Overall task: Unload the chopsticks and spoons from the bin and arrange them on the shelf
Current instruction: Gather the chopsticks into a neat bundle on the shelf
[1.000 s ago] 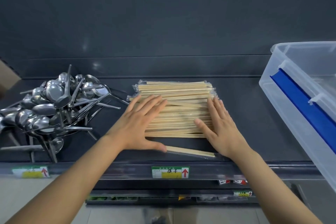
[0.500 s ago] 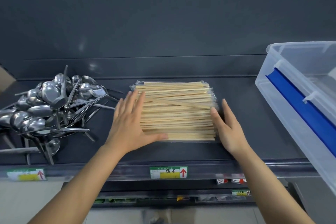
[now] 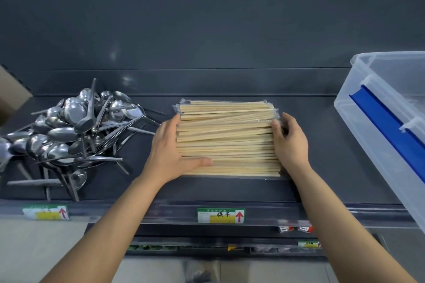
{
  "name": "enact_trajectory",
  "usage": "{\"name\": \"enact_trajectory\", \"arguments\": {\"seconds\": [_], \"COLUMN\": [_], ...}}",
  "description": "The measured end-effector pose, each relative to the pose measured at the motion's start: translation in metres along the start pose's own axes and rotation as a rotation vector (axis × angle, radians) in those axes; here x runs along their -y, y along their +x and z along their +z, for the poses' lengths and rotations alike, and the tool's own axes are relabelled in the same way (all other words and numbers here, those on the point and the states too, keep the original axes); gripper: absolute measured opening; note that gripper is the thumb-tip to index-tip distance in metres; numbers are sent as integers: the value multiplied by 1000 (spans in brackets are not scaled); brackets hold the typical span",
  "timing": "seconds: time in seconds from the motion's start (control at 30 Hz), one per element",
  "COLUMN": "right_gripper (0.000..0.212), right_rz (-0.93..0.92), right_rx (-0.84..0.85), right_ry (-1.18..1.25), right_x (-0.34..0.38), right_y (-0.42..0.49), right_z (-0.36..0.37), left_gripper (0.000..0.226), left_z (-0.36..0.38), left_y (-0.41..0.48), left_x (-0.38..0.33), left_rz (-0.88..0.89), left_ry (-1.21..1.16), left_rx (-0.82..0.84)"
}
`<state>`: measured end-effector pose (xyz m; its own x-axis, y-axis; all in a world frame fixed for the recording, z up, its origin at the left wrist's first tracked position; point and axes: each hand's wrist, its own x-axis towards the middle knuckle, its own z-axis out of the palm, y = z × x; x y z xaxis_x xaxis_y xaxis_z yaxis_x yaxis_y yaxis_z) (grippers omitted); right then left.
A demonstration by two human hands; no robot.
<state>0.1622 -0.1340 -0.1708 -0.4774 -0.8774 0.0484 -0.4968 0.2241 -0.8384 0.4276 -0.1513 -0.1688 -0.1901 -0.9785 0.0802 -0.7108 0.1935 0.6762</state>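
step in hand, as i read it: squaring the chopsticks point(image 3: 227, 140) into one tidy block on the shelf point(image 3: 322, 167). the wrapped pairs lie flat, long axis left to right, stacked mid-shelf above the price label point(image 3: 220, 215). they sit between the spoons point(image 3: 76, 131), heaped loose at the left, and the clear bin point(image 3: 372, 126) at the right, apart from both. left hand point(image 3: 170, 151): fingers straight and together, flat against the stack's left ends, thumb laid over the near front edge, gripping nothing. right hand point(image 3: 291, 142): fingers bent and cupped over the right ends, tips on the crinkled wrapper. both forearms reach in over the shelf lip, wrists low, palms facing each other across the stack. to do it well: press both ends inward evenly so the tips line up. several pairs in the middle lie skewed, so a light pat from above or a nudge on stray tips should bring them parallel. the plastic sleeves look slippery; a hard squeeze may bow the stack or shoot a pair out, so gentle, level pressure is safer. the front edge runs near parallel to the shelf lip. the bin's contents cannot be made out, so what is left to unload is unclear.
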Motion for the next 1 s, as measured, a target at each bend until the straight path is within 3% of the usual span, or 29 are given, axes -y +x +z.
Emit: {"name": "enact_trajectory", "arguments": {"seconds": [0.13, 0.27, 0.47, 0.53, 0.67, 0.8, 0.93, 1.0], "right_gripper": [52, 56, 65, 71, 77, 75, 63, 61], "right_rz": [4, 16, 41, 10, -88, -345, -403, -401], "right_rx": [73, 222, 296, 285, 308, 71, 334, 360], "right_ry": [54, 129, 118, 76, -262, -691, -788, -821], "right_x": [-1, -4, -7, -3, 2, 21, 32, 30], "right_y": [-4, -14, -26, -23, -18, -5, 12, 16], "right_z": [-4, -4, -8, -10, -3, 4, 24, 29], "left_gripper": [123, 124, 92, 79, 58, 61, 56, 55], "left_z": [1, 6, 8, 7, 5, 6, 17, 18], "left_y": [-9, -6, 18, 18, 20, 38, 63, 69], "left_x": [-4, -14, -12, -8, -3, -14, -19, -18], "left_rz": [46, -184, -284, -200, 6, 147, 172, 182], "left_ry": [-43, -200, -385, -274, 261, 513, 568, 568], "left_rx": [-56, 51, -108, -91, -36, -77, 178, 205]}}
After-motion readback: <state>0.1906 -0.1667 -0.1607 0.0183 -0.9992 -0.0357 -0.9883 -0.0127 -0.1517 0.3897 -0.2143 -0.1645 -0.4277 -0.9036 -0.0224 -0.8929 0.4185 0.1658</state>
